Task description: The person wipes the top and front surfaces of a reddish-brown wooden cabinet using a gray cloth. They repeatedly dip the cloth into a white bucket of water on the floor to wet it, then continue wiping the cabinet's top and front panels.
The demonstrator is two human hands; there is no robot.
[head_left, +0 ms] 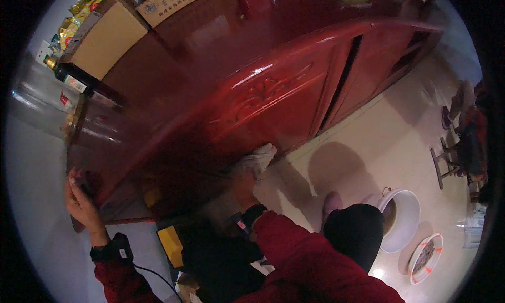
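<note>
My left hand (81, 206) reaches up at the near left corner of a dark red wooden cabinet (272, 98). Its fingers are at the edge of the top, over a small dark thing that I cannot make out. My right hand (244, 184) is low in front of the cabinet's carved door, shut on a crumpled pale cloth (260, 157); the fingers are blurred. Both wrists wear black bands under red sleeves. A large glass jar (43, 102) and a dark bottle (75, 78) with a gold neck lie towards the back left of the cabinet top.
Cardboard boxes (110, 39) sit on the cabinet top. A white bucket (410, 220) and a basin (438, 259) stand on the floor at the right. Beyond them are a folding stool (442, 165) and a person's leg. A yellow box (170, 246) and a cable (158, 277) are below.
</note>
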